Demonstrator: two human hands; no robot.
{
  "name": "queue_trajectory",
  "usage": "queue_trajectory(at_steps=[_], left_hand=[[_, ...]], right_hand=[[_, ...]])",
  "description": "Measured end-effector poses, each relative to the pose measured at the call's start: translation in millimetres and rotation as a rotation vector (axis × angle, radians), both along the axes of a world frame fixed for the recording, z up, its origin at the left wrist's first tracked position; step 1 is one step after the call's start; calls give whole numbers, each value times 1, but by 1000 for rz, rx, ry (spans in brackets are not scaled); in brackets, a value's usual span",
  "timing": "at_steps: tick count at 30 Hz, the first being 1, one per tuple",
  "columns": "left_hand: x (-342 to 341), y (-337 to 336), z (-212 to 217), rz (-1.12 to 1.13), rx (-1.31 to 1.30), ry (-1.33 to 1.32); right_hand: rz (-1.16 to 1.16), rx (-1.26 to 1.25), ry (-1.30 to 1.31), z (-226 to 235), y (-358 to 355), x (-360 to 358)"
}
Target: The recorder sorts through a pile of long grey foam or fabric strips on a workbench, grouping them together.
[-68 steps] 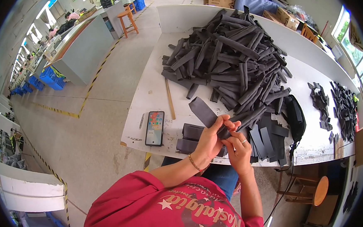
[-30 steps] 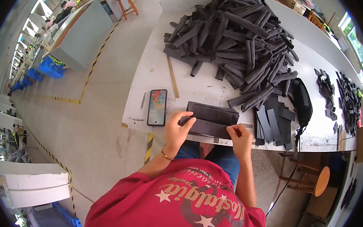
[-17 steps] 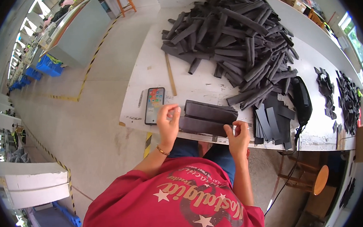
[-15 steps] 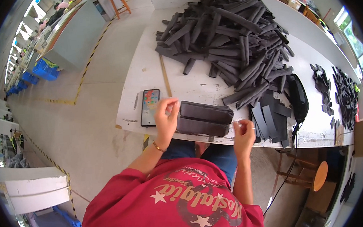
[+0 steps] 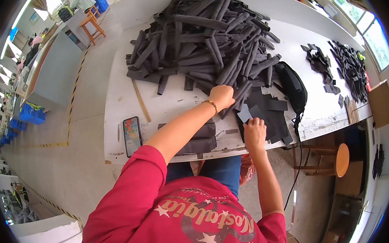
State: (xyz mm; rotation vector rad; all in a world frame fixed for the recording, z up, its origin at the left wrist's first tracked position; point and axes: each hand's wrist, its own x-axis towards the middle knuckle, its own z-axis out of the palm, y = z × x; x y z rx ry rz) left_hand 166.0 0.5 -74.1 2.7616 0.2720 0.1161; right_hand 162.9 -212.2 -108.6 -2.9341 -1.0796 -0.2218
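Note:
At the near edge of a big pile of dark grey folded fabric strips (image 5: 199,50), my left hand (image 5: 222,96) is closed on one dark fabric strip (image 5: 242,94). My right hand (image 5: 255,133) is over a spread of flat black pieces (image 5: 272,112). Its bent fingers pinch a flat grey piece (image 5: 244,114) at the lower end. Beneath my left forearm lies a neat stack of folded dark strips (image 5: 200,139), partly covered by the arm.
A phone (image 5: 132,136) with a lit screen and a thin wooden stick (image 5: 141,100) lie on the white table (image 5: 113,104) to the left. A black pouch (image 5: 292,86) with a cable lies right of the pile. Smaller dark scraps (image 5: 320,67) are farther right. A wooden stool (image 5: 341,159) stands below.
My left hand has moved from beside the stack across to the pile's near edge and closed there. My right hand has moved onto the flat pieces. The view has shifted to the right.

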Motion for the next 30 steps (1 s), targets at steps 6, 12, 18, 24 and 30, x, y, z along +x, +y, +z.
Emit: queue_trajectory(at_steps=[6, 12, 18, 24, 30], left_hand=[[4, 6, -2, 66, -91, -65], [-30, 16, 58, 30, -347, -281], [-84, 26, 67, 189, -1760, -239], [-115, 13, 64, 329, -1813, -291], [-133, 12, 62, 393, -2044, -326]], right_hand=[[103, -21, -162, -8, 0, -5], [150, 213, 18, 6, -17, -3], [171, 688, -16, 28, -17, 3], [282, 742, 255, 53, -8, 0], [97, 1043, 469, 81, 15, -29]])
